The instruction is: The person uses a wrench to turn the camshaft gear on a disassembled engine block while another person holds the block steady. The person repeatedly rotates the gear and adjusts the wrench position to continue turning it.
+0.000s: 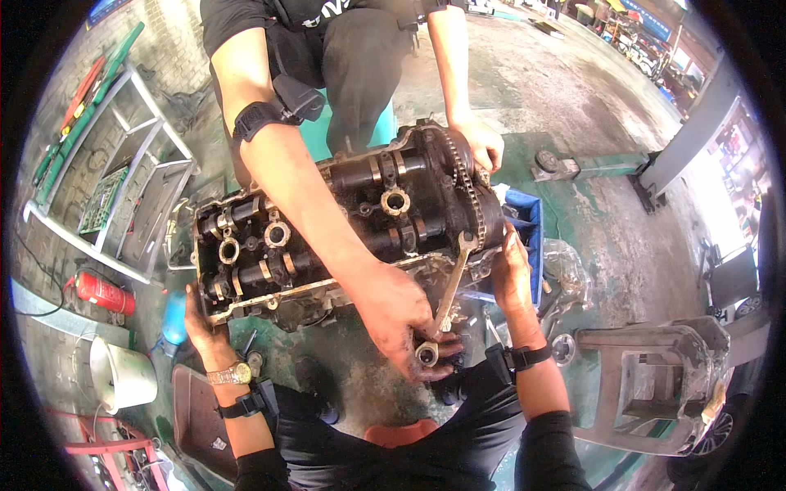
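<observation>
An oily engine cylinder head (254,255), with camshafts and a timing chain (463,178) at its right end, is held tilted between me and a person opposite. My left hand (205,331) grips its left end from the side, fingers partly hidden beneath. On the chain end, my right hand (514,274) is closed against the housing, its fingers pointing up. The other person's hand (401,315) reaches across and holds a combination wrench (453,290), whose upper end is at the chain side. That person's second hand (481,147) rests on the far corner of the cylinder head.
A blue bin (537,262) stands under the right end. Farther right lies a grey metal frame (598,352). At left are a metal rack (86,237), a red fire extinguisher (105,293), a white bucket (123,374) and a brown tub (187,417). Between my legs is a red stool (401,432).
</observation>
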`<action>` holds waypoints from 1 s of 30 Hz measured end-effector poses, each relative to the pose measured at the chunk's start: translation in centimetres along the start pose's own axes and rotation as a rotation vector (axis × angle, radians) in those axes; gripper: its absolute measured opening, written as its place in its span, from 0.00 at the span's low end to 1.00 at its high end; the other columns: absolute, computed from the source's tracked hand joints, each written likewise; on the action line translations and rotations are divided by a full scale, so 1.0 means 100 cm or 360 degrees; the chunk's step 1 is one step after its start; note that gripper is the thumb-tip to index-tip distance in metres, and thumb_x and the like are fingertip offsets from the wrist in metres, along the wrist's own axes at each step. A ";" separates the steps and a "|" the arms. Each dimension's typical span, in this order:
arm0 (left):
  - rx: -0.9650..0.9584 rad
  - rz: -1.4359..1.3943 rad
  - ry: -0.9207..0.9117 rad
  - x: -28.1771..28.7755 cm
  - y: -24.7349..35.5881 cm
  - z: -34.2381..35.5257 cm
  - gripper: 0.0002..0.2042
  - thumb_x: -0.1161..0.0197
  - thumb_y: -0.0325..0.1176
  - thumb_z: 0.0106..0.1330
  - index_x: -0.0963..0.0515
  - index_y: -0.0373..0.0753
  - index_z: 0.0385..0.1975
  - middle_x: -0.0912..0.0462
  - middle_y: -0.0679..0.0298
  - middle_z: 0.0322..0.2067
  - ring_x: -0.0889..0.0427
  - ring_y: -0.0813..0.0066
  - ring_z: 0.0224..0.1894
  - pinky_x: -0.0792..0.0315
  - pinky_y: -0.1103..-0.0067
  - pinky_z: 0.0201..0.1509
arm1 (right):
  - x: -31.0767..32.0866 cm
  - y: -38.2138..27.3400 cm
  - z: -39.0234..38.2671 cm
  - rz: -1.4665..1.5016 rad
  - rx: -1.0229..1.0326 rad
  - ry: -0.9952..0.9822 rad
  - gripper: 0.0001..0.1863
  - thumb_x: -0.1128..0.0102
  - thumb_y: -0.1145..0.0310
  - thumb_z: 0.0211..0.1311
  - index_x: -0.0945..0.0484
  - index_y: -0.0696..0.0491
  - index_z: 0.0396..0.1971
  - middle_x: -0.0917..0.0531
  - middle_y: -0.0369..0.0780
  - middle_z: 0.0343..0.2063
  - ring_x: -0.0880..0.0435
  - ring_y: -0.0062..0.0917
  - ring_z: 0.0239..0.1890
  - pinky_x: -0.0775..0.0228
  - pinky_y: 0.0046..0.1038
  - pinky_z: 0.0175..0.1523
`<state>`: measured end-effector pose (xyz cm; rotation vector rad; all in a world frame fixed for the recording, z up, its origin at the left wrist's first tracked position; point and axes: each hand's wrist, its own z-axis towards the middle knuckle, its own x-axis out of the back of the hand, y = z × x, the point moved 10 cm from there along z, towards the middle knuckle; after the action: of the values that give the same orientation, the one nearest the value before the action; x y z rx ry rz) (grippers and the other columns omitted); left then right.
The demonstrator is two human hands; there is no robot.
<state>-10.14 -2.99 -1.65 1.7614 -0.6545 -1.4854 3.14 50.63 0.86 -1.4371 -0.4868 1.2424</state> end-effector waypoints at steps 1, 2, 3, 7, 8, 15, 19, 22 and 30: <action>-0.0011 0.0002 0.0004 0.000 0.001 -0.001 0.15 0.49 0.40 0.67 0.26 0.35 0.43 0.21 0.61 0.42 0.22 0.69 0.43 0.29 0.73 0.49 | 0.001 0.001 0.000 0.0011 -0.0008 0.0015 0.31 0.52 0.53 0.65 0.40 0.61 0.59 0.33 0.42 0.57 0.37 0.28 0.60 0.52 0.30 0.65; -0.0029 -0.0008 -0.0020 -0.001 0.002 -0.001 0.15 0.49 0.40 0.67 0.26 0.35 0.43 0.21 0.61 0.42 0.22 0.69 0.43 0.29 0.73 0.49 | 0.001 0.001 -0.001 0.0034 -0.0008 0.0024 0.32 0.51 0.53 0.65 0.40 0.62 0.59 0.33 0.42 0.57 0.37 0.28 0.60 0.52 0.30 0.65; -0.0026 0.0001 0.0018 0.001 0.001 -0.001 0.15 0.49 0.40 0.67 0.26 0.35 0.43 0.21 0.61 0.42 0.22 0.69 0.42 0.29 0.73 0.49 | 0.002 0.001 -0.001 0.0005 -0.0019 0.0036 0.32 0.51 0.53 0.64 0.40 0.62 0.59 0.33 0.42 0.57 0.37 0.28 0.60 0.52 0.30 0.65; -0.0021 0.0013 -0.0010 -0.002 0.002 -0.001 0.15 0.49 0.40 0.67 0.26 0.34 0.43 0.21 0.60 0.41 0.22 0.69 0.42 0.29 0.73 0.49 | 0.000 0.000 0.000 -0.0007 -0.0004 0.0005 0.33 0.50 0.52 0.64 0.41 0.62 0.60 0.33 0.42 0.58 0.38 0.28 0.61 0.52 0.30 0.66; -0.0015 0.0024 -0.0012 -0.002 0.002 0.000 0.15 0.49 0.40 0.67 0.26 0.34 0.43 0.21 0.60 0.41 0.22 0.69 0.42 0.29 0.73 0.49 | -0.003 -0.002 0.000 0.0016 0.0015 -0.0027 0.34 0.50 0.52 0.63 0.41 0.62 0.60 0.33 0.42 0.58 0.38 0.28 0.61 0.53 0.30 0.66; -0.0013 -0.0002 0.0031 0.003 0.001 0.002 0.16 0.49 0.40 0.67 0.26 0.33 0.43 0.21 0.60 0.41 0.22 0.69 0.42 0.28 0.73 0.48 | -0.004 -0.003 0.000 0.0022 0.0002 -0.0011 0.34 0.50 0.53 0.63 0.42 0.62 0.60 0.34 0.43 0.58 0.39 0.29 0.62 0.54 0.30 0.67; -0.0015 -0.0020 -0.0040 0.001 0.000 0.003 0.16 0.49 0.40 0.68 0.26 0.33 0.44 0.21 0.59 0.41 0.22 0.68 0.42 0.28 0.72 0.49 | -0.004 -0.003 0.000 0.0028 0.0019 -0.0014 0.33 0.50 0.53 0.64 0.42 0.62 0.60 0.34 0.43 0.58 0.39 0.29 0.62 0.54 0.30 0.67; -0.0021 -0.0027 -0.0057 0.000 0.000 0.003 0.16 0.50 0.40 0.68 0.27 0.32 0.44 0.21 0.59 0.41 0.21 0.68 0.42 0.28 0.72 0.49 | -0.003 -0.003 0.000 0.0029 0.0029 -0.0003 0.33 0.50 0.54 0.64 0.42 0.63 0.60 0.34 0.43 0.58 0.39 0.29 0.62 0.54 0.31 0.67; -0.0017 -0.0031 -0.0031 -0.001 0.001 0.002 0.15 0.49 0.39 0.68 0.26 0.32 0.43 0.21 0.58 0.42 0.21 0.67 0.42 0.28 0.72 0.49 | -0.003 -0.001 0.000 0.0049 0.0008 -0.0011 0.32 0.51 0.54 0.64 0.42 0.62 0.60 0.34 0.43 0.58 0.38 0.29 0.62 0.53 0.31 0.67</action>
<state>-10.30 -2.99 -1.47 1.7520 -0.6403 -1.5181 3.08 50.41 1.04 -1.4414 -0.4673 1.2723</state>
